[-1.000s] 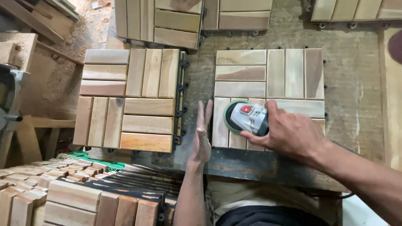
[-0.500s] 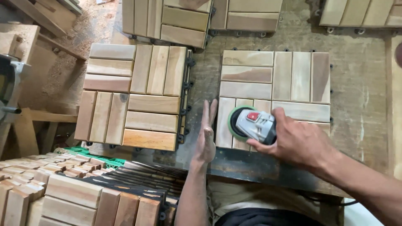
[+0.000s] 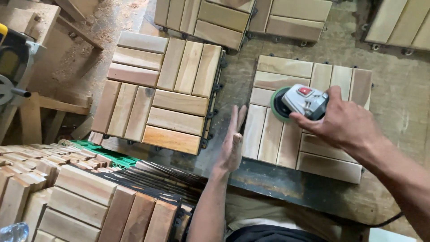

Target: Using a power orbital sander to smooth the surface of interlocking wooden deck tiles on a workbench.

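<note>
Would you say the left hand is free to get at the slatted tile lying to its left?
Probably yes: the left hand is empty, flat against the sanded tile, and only bare bench lies before the other tile.

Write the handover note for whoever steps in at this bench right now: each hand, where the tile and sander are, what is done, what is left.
Right hand: gripped on the grey power sander, whose green-rimmed disc sits on the upper middle of the slatted wooden tile.
Left hand: open and flat, edge-on against the tile's left side, bracing it.
The tile lies on the dusty workbench. A second tile lies to its left, apart from it; a stack of tiles stands at the near left.
Done: cannot tell which slats are already sanded.
Left: at least the slats away from the disc, near edge and right side, if untreated.
</note>
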